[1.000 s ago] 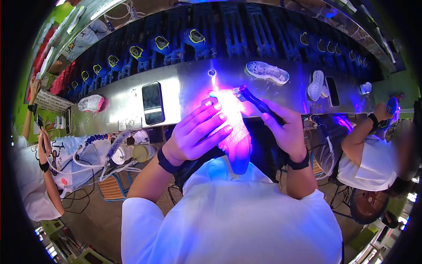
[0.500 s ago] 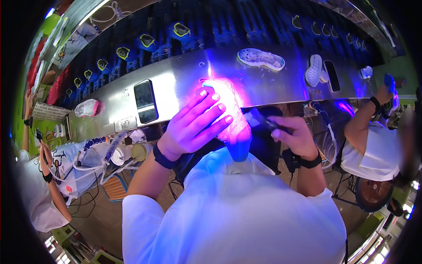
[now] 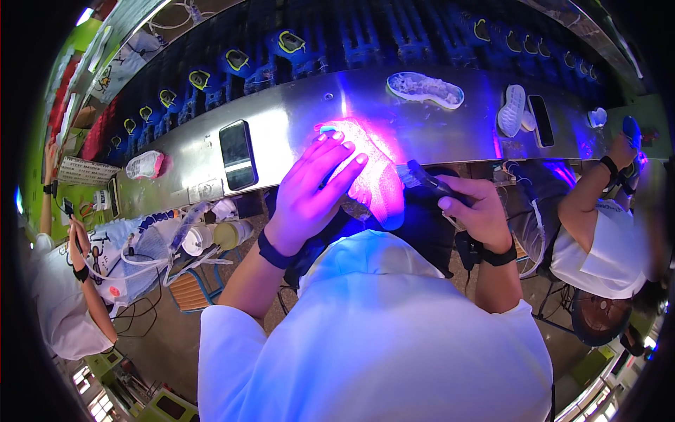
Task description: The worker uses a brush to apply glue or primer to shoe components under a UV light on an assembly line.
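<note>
Under bright pink and blue light, a shoe [image 3: 382, 186] is tilted over the bench's near edge, its lower end close to my shirt. My left hand [image 3: 306, 190] holds it from the left, fingers laid over its side and the thumb hidden. In my right hand [image 3: 479, 211] is a dark-handled brush [image 3: 427, 181], gripped between thumb and fingers. Its bristles meet the shoe's right side, or come very near it; the glare blurs the contact.
On the metal bench [image 3: 281, 116] lie a phone [image 3: 238, 155], a pale shoe sole [image 3: 425, 90], another sole [image 3: 511, 111] and a second phone [image 3: 541, 121]. Dark shoes line the conveyor [image 3: 344, 42] behind. Co-workers sit on both sides. Tubs [image 3: 230, 233] stand at lower left.
The brush has moved left and up to the shoe's side. The shoe has turned and its lower end has risen slightly. My left fingers have shifted and drawn closer together.
</note>
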The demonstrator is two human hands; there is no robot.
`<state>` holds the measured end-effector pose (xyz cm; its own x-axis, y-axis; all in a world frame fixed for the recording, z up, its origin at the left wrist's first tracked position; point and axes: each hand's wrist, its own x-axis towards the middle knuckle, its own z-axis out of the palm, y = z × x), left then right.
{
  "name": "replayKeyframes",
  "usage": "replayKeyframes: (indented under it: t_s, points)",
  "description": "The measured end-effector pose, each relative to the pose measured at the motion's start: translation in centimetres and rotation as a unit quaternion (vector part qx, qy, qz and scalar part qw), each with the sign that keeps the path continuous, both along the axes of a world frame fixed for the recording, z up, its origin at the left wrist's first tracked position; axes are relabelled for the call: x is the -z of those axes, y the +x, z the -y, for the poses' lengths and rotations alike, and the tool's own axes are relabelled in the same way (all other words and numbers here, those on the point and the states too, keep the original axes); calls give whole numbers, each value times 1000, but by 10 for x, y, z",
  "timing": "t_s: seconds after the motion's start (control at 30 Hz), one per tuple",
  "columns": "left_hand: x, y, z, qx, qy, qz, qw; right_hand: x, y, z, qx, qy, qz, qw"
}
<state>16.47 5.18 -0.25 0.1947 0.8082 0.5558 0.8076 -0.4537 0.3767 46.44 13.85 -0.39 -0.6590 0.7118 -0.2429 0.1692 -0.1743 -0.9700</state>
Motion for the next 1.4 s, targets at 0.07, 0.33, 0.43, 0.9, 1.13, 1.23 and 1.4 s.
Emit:
replayKeyframes:
  t_s: [0.07, 0.33, 0.43, 0.9, 1.13, 1.23, 1.4]
  points:
    - [0, 4, 1, -16, -11, 13, 1000, 4, 0, 1, 2, -13, -3, 1000]
    - [5, 8, 9, -72, -90, 64, 991, 33, -4, 16, 35, -103, -37, 993]
    - [8, 6, 13, -98, -130, 83, 983, 35, -5, 21, 32, -123, -32, 991]
    - [-11, -17, 18, -167, -263, 95, 946, -4, -32, 3, -3, 233, 120, 965]
    - [-13, -39, 20, -97, -283, 170, 939, -11, -45, -15, -68, 277, 96, 954]
    - [-15, -42, 16, -63, -330, 200, 921, 9, -45, -15, -35, 310, 65, 948]
    - [0, -25, 13, -50, -345, 257, 901, 26, -45, -8, 54, 39, 12, 998]
